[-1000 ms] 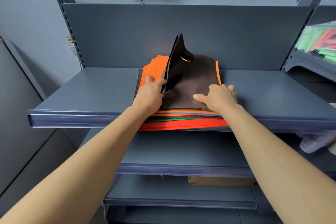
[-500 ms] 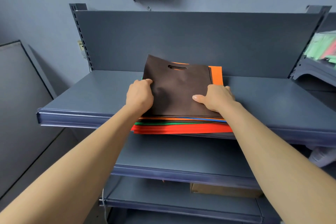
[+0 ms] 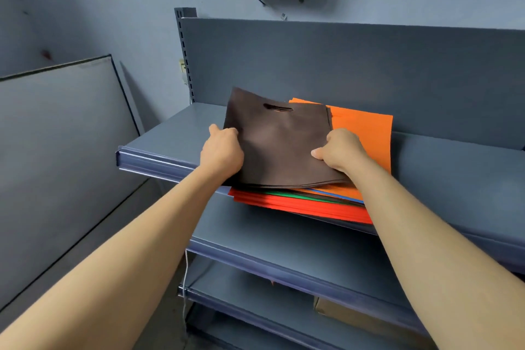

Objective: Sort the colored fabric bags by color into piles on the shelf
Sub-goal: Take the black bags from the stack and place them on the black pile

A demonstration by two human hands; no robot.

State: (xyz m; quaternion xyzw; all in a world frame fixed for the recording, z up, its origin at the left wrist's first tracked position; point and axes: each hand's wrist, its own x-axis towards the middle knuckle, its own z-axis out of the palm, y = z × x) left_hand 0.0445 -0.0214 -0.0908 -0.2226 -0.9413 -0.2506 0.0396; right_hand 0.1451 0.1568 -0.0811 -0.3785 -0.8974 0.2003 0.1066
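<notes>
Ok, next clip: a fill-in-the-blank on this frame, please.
The left hand and right hand both grip the top bag, which is ____.
The uncovered bag beside the right hand is ____.
The bottom layers of the stack are ____.
Missing: brown, orange, red.

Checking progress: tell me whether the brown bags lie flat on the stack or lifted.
Partly lifted: left hand and right hand grip brown bags, whose front edge bows above the stack.

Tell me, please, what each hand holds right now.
Left hand: grips the left edge of the flat dark brown fabric bags.
Right hand: grips their right edge.
</notes>
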